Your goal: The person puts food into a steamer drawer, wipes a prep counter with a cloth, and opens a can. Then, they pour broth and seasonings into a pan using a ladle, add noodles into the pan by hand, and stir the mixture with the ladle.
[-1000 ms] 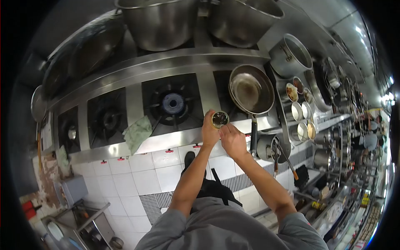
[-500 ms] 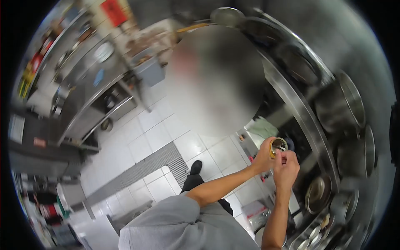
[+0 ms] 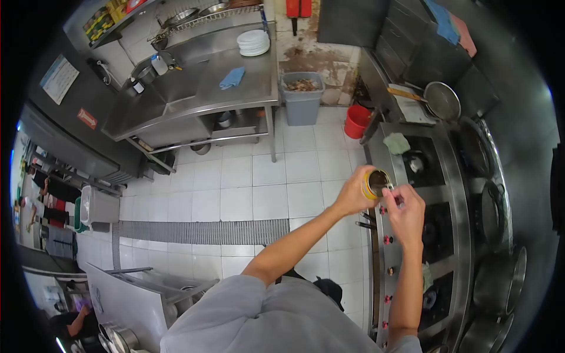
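Note:
My left hand (image 3: pixel 354 193) is wrapped around a small round container with a yellow rim (image 3: pixel 366 186), held over the front edge of the stove. The container's open top faces me, and its inside looks dark. My right hand (image 3: pixel 407 213) is closed in a pinch at the container's right side. Between its fingertips shows a small silvery metal utensil (image 3: pixel 389 186), reaching to the rim; its kind is mostly hidden. Just beyond the hands, a pale green cloth (image 3: pixel 396 143) lies on the stove (image 3: pixel 402 173).
Several pans and pots (image 3: pixel 499 279) line the stove's back. A frying pan (image 3: pixel 442 101) is at the far end. Ahead are a red bucket (image 3: pixel 355 122), a grey bin (image 3: pixel 303 106) and a steel sink table (image 3: pixel 206 100) with stacked plates (image 3: pixel 253 43). People (image 3: pixel 41 194) are far left.
My view has swung to the right along the stove, and the image is sharper. Both hands stay together at the container; the metal utensil has shifted from inside the opening toward its rim.

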`<state>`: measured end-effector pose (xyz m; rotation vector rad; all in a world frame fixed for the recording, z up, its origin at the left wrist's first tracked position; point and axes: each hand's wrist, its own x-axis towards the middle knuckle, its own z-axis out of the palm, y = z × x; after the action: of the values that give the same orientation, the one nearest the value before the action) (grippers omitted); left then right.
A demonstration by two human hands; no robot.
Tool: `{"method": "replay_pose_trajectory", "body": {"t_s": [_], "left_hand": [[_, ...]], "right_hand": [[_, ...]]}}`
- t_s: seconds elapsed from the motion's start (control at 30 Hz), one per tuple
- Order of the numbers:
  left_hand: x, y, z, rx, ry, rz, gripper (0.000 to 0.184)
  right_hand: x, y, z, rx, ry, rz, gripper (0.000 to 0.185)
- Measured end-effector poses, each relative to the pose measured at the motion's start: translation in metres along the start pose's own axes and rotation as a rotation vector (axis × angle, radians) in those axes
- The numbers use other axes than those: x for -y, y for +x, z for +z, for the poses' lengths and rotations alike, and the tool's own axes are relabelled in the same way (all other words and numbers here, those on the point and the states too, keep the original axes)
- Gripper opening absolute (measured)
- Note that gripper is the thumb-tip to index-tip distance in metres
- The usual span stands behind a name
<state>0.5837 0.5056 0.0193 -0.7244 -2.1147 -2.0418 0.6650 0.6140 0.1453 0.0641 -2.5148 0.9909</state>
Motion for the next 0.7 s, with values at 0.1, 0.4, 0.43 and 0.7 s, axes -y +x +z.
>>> {"method": "replay_pose_trajectory", "body": {"t_s": [0.1, 0.4, 0.43, 0.7], "left_hand": [[0.025, 0.046, -0.049, -0.107, 0.14, -0.015, 0.072], [0.111, 0.193, -0.144, -0.349, 0.178, -0.007, 0.075], [0.121, 0.209, -0.15, -0.363, 0.184, -0.013, 0.075], [0.187, 0.356, -0.2, -0.595, 0.22, 0.094, 0.074]], "right_hand": [[0.007, 0.059, 0.05, 0.025, -0.002, -0.053, 0.021], [-0.013, 0.217, 0.184, 0.006, 0.075, -0.19, 0.019], [-0.017, 0.234, 0.196, -0.008, 0.077, -0.209, 0.019], [-0.03, 0.378, 0.271, -0.044, 0.029, -0.314, 0.014]]}}
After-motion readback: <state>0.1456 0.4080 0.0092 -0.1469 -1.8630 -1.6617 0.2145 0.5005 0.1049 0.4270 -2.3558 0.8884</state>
